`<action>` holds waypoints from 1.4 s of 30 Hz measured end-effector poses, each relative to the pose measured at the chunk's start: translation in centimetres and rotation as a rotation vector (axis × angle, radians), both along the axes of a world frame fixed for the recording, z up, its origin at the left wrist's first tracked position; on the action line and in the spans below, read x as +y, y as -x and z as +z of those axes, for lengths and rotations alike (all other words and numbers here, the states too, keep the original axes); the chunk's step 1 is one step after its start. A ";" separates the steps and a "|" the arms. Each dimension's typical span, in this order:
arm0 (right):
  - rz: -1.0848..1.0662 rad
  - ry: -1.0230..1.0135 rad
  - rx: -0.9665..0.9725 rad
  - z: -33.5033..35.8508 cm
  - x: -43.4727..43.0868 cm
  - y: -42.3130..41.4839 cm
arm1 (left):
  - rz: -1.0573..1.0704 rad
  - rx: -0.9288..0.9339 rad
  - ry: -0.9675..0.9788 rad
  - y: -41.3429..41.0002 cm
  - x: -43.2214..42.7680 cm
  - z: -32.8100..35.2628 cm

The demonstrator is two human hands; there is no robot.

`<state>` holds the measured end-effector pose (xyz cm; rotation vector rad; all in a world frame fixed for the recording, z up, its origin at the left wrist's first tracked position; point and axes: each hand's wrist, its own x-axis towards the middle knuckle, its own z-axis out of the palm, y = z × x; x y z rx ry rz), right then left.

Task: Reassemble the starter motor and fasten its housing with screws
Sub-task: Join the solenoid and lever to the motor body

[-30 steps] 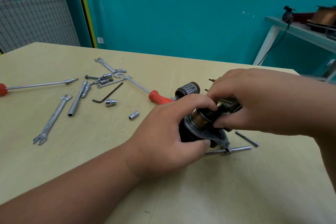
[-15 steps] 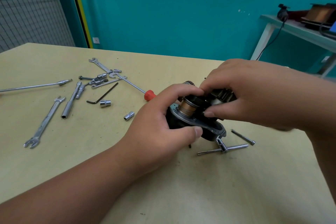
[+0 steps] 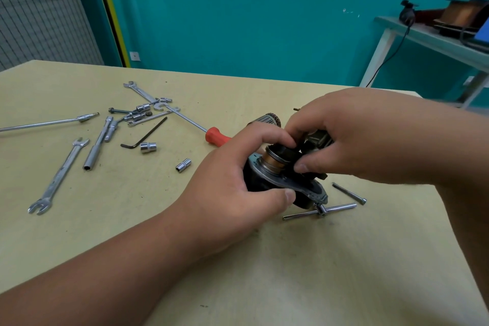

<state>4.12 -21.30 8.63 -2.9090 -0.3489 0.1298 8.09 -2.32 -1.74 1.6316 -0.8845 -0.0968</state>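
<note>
Just right of centre, the starter motor point(image 3: 296, 185) is held tilted: the left hand point(image 3: 238, 188) curls round its dark body, and the right hand point(image 3: 357, 140) pinches a black part point(image 3: 287, 152) onto the copper end point(image 3: 271, 160). Seating that part seems the step in hand. Next it wants pressing square, before the 1 long screw point(image 3: 349, 193) lying to its right goes in.

Matt wooden table point(image 3: 79, 233); shiny metal wrench point(image 3: 57, 177); coppery, perhaps brass, collar point(image 3: 272, 160).

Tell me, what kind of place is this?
Likely a mechanical repair or training workshop: a long silver open-ended spanner and a small chrome socket lie on the pale yellow wooden table, and the left hand and right hand hold a black-and-copper starter motor.
</note>
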 end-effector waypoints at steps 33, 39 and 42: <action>-0.323 -0.713 -0.640 0.2 -3.8 2.2 | 0.036 0.407 0.250 -1.1 0.7 0.0; -0.384 -1.325 0.002 -7.3 -0.4 3.8 | -0.151 0.623 0.424 -1.2 0.6 0.0; -0.379 -1.225 -0.051 -8.6 0.3 3.4 | -0.121 0.605 0.345 -1.2 0.4 -0.1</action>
